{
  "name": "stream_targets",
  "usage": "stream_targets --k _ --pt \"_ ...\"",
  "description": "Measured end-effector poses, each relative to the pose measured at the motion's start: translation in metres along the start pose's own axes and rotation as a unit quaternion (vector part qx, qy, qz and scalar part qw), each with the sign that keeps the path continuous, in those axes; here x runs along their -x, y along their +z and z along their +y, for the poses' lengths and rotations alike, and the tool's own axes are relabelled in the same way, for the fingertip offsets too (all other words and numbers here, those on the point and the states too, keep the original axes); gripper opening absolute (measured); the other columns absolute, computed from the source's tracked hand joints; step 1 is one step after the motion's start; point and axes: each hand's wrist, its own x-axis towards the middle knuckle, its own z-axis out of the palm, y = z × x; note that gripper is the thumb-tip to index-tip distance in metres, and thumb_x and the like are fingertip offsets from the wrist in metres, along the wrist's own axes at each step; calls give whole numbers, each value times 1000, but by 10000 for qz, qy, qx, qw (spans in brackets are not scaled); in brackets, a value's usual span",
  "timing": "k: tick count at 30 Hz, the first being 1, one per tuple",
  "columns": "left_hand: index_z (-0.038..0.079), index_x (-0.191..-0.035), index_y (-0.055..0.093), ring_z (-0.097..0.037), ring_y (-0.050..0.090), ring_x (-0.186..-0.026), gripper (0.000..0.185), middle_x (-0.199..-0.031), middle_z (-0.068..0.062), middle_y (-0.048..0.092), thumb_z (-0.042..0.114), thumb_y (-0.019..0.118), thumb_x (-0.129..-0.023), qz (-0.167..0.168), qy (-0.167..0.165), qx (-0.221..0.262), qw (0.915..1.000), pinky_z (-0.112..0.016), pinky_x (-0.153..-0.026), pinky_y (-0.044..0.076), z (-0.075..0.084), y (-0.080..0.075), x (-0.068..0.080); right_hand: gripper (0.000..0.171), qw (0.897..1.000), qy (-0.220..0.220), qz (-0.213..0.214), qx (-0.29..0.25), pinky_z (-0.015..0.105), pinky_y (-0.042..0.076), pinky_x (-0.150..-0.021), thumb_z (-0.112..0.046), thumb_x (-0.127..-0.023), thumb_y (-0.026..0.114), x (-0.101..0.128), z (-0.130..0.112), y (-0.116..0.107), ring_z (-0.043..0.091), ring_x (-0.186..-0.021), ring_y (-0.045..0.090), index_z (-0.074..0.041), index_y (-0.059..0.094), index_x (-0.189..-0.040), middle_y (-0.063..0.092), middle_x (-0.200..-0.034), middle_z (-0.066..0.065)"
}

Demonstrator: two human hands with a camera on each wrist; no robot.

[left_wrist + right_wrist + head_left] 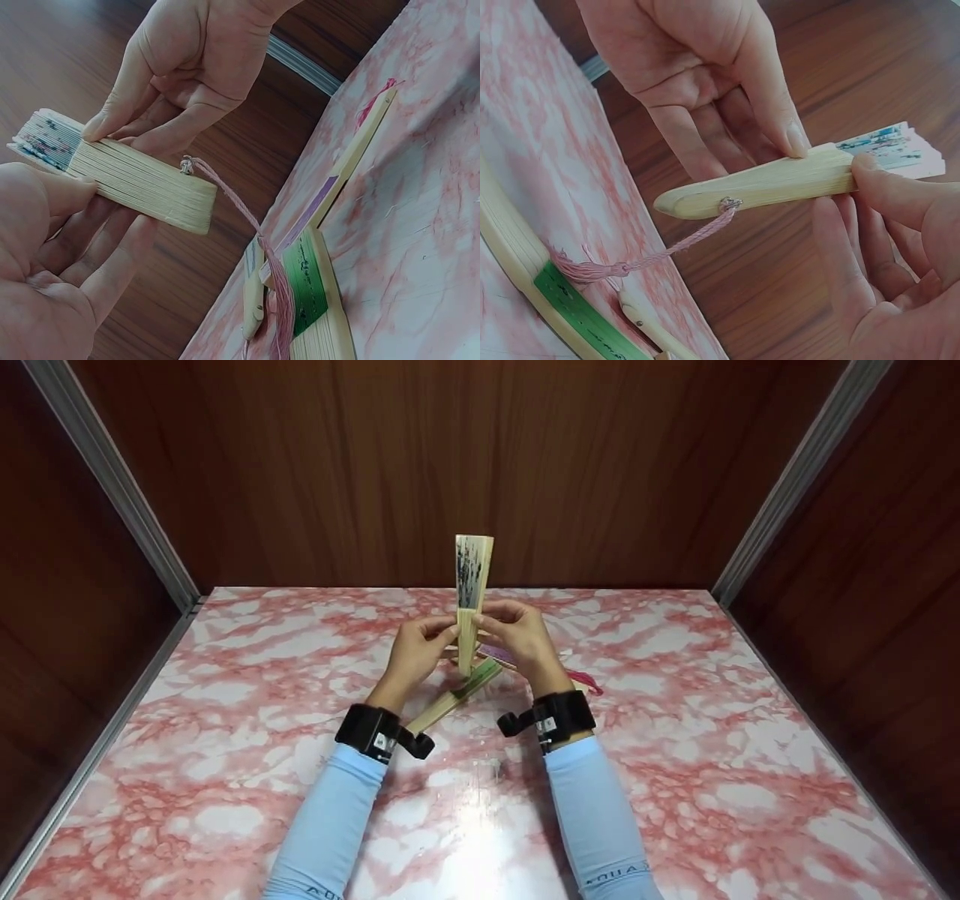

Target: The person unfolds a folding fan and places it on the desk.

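Upright between both hands is a folding fan [470, 574], almost folded, with pale wooden ribs and a white leaf printed in dark blue. My left hand [416, 649] pinches its left side between thumb and fingers. From the other side, my right hand [525, 637] pinches it at about the same height, where ribs meet leaf. A pink tassel [232, 199] hangs from the rivet end, which points down. Below the hands, a folded green fan [457, 694] lies on the table, and a purple fan [497, 655] lies partly hidden behind the right hand.
The table [675, 780] has a red and white marbled top. A magenta tassel [586, 681] lies right of the right wrist. Another wooden fan end [253, 300] shows beside the green fan in the left wrist view. Brown wood-grain panels [420, 465] enclose the back and sides.
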Motion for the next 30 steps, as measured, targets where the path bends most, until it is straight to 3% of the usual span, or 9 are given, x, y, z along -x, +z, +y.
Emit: stream_targets --k 8,15,23,30 --pt "7 -119 74 -20 71 -101 24 -116 -17 74 16 68 -97 -125 -92 468 9988 -43 -94 62 -3 -2 -2 23 9997 147 94 -167 31 65 -81 -4 -89 75 0 -1 -2 14 -85 73 1 71 -111 73 -93 3" --pt "2 -118 73 -16 71 -96 23 -111 -18 73 10 65 -98 -90 -262 819 9963 -31 -85 65 -3 -1 -2 15 9995 180 157 -188 29 65 -78 -2 -90 74 -1 0 -3 14 -81 73 -1 70 -104 71 -88 3" --pt "-1 -117 71 -19 70 -96 23 -103 -11 71 5 65 -96 -83 -423 1039 9936 -49 -96 60 -2 -2 -2 10 9994 207 158 -213 29 65 -79 0 -91 71 -1 0 -2 13 -81 72 -4 69 -99 68 -87 2" --pt "-3 -118 70 -15 70 -90 25 -103 -9 70 6 67 -95 -161 -449 1168 9920 -48 -92 62 -1 -2 -2 11 9993 298 195 -136 29 65 -80 -1 -91 71 -1 -1 -2 13 -84 71 -4 69 -102 68 -91 2"
